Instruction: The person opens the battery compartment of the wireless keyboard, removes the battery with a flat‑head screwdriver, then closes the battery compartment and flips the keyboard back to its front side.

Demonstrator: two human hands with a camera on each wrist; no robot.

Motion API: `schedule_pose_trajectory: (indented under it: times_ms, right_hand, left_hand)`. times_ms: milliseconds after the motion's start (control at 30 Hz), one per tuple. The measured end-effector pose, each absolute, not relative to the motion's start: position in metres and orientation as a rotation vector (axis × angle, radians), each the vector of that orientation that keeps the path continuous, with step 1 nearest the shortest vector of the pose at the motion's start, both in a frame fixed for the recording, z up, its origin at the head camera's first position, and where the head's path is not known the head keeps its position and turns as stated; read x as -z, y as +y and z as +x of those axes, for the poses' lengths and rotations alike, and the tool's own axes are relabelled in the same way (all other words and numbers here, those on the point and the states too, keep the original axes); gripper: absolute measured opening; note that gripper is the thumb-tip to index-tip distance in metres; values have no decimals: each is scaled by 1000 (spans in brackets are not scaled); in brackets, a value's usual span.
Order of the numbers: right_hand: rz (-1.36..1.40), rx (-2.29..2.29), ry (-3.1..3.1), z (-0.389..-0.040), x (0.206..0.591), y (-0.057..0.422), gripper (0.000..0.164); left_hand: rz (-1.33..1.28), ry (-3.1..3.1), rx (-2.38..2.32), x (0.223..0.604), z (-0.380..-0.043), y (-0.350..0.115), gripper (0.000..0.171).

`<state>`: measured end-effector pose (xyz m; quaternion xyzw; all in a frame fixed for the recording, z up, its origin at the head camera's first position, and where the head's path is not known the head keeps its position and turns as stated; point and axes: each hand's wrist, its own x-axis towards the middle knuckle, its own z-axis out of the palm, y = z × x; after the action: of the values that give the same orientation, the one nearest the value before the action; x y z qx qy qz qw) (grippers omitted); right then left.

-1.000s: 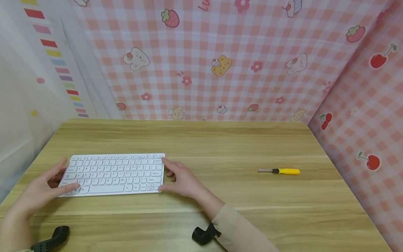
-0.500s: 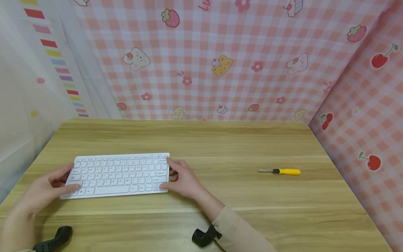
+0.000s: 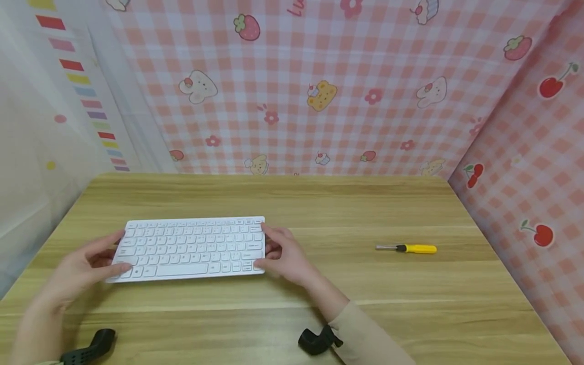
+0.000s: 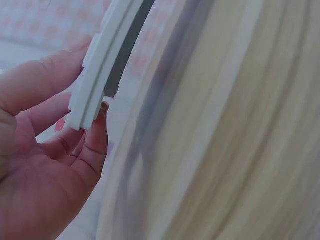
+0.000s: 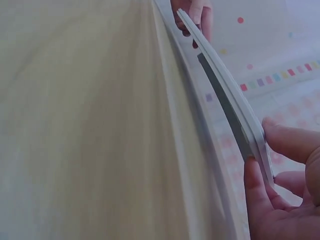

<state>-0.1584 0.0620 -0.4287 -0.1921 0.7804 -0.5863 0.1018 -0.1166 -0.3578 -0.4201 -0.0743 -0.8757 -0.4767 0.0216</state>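
A white compact keyboard (image 3: 191, 248) is held level above the wooden table by both hands, keys facing up. My left hand (image 3: 79, 268) grips its left end, thumb on the lower left keys and other fingers curled beneath. At the right end my right hand (image 3: 289, 253) pinches the edge, its thumb on the bottom right corner. In the left wrist view the keyboard's edge (image 4: 95, 75) sits between thumb and fingers, apart from the tabletop. The right wrist view shows the keyboard's grey underside (image 5: 225, 105) and a gap down to the table.
A screwdriver (image 3: 406, 248) with a yellow handle lies on the right half of the wooden table (image 3: 365, 203). Pink checked cloth (image 3: 292, 61) hangs behind the table and along the right side. Black wrist mounts (image 3: 317, 340) sit at both wrists.
Both hands have carried the keyboard to the right and slightly toward the back, and it has come up off the table. The screwdriver has stayed in place.
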Motion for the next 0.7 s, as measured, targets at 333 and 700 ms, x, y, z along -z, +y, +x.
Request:
schedule_pose_trajectory:
  times_ms: [333, 700]
  right_hand:
    - [-540, 1716, 2353, -158, 425, 119, 78]
    - [-475, 1708, 2369, -151, 424, 184, 75]
  left_hand:
    - [-397, -2698, 1451, 413, -127, -305, 77]
    - [-417, -2767, 1605, 407, -141, -249, 80]
